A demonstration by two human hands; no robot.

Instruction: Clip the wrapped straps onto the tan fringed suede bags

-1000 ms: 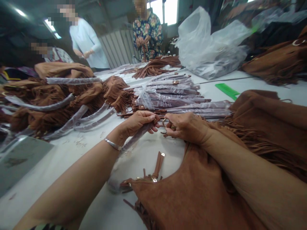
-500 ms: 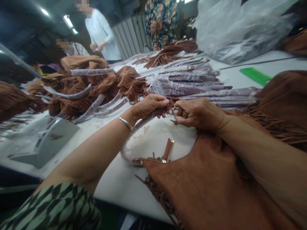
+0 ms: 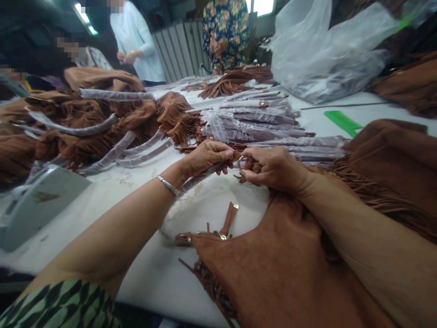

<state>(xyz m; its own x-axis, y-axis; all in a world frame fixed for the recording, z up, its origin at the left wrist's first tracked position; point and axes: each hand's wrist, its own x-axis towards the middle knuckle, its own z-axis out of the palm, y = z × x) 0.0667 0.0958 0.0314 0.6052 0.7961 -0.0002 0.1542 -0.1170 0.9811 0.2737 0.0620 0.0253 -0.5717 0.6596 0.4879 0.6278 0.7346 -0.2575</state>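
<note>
A brown fringed bag (image 3: 273, 255) lies across the near side of the white table, its body reaching the lower right. My left hand (image 3: 208, 158) pinches the end of a plastic-wrapped bag strap (image 3: 198, 181), which curves down behind the wrist toward the bag's left corner. Close by on the right, my right hand (image 3: 276, 168) is closed on a metal ring (image 3: 241, 162) at the bag's upper corner. The strap end and the ring meet or nearly meet; whether they are joined I cannot tell. A leather zipper pull (image 3: 231, 217) sticks up beside the bag's opening.
Wrapped straps (image 3: 252, 118) lie bundled beyond my hands. Brown fringed bags (image 3: 85, 114) are heaped at the left behind a grey tape dispenser (image 3: 44, 205). A green comb (image 3: 343, 123), a clear plastic bag (image 3: 327, 59) and another brown bag (image 3: 392, 159) are at the right. Two people stand across the table.
The whole view has shifted a little, so most things sit further left. Both hands keep their hold on the strap end and the ring, close together as before.
</note>
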